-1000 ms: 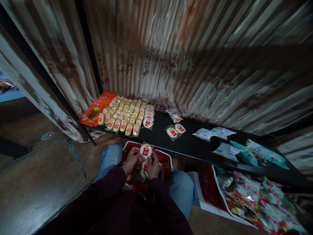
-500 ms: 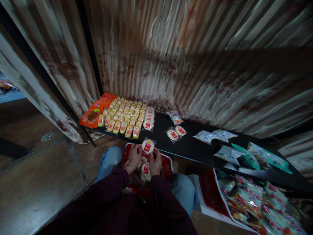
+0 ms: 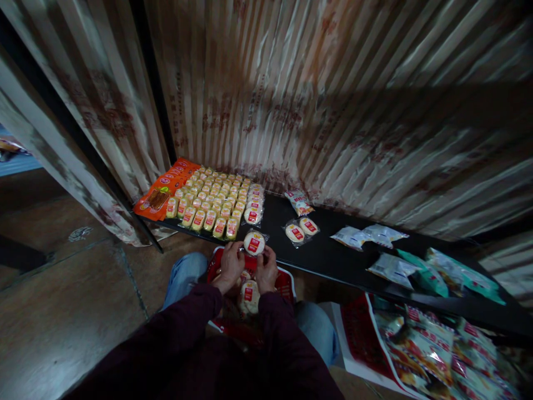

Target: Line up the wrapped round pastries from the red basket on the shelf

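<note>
Left grip [image 3: 231, 264]: closed on cake [image 3: 254, 243], left side.
Right grip [image 3: 267, 270]: closed on cake, right side.
Cake: over shelf's [image 3: 275, 223] front edge.
Laid: cake row [image 3: 253, 215] and pair [image 3: 302, 229], on shelf.
Remaining: loose cakes [image 3: 250, 297] in basket [image 3: 286, 284], before shelf.

Held near the shelf [image 3: 322, 253] — a round white wrapped snack [image 3: 254, 243], red label [image 3: 254, 245] up.

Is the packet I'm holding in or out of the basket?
Out: left hand and right hand hold the packet clear of the basket.
</note>
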`<state>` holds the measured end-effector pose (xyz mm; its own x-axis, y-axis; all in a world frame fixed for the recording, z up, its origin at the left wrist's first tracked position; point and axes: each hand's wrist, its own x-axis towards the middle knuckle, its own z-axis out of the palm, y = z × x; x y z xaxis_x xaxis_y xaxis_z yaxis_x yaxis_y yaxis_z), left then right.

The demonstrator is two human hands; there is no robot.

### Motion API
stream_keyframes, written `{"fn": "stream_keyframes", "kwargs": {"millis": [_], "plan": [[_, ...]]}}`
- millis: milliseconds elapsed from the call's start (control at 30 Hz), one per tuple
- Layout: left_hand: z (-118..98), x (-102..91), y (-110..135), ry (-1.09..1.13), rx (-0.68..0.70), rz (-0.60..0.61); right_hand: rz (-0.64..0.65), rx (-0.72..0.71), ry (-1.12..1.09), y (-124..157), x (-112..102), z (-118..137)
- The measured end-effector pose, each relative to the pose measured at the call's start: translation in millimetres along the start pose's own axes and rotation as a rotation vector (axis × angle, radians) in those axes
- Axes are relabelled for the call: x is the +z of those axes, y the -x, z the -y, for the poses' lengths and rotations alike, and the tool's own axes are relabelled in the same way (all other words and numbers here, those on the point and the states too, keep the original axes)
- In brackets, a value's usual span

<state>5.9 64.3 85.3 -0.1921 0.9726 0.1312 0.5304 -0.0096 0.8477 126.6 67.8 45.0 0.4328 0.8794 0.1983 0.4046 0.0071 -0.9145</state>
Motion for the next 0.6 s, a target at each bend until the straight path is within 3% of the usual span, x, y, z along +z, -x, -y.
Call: {"fn": "stream_keyframes", "kwargs": {"millis": [200,600], "plan": [[-4,4.4,-7,-0.089,0.009,0.008,0.015,-0.014,0.015,-14,3,1],[2,28.1,-24,0.144,0.037,-0.007,0.043,-0.031,0.149,-41,12,2]]}}
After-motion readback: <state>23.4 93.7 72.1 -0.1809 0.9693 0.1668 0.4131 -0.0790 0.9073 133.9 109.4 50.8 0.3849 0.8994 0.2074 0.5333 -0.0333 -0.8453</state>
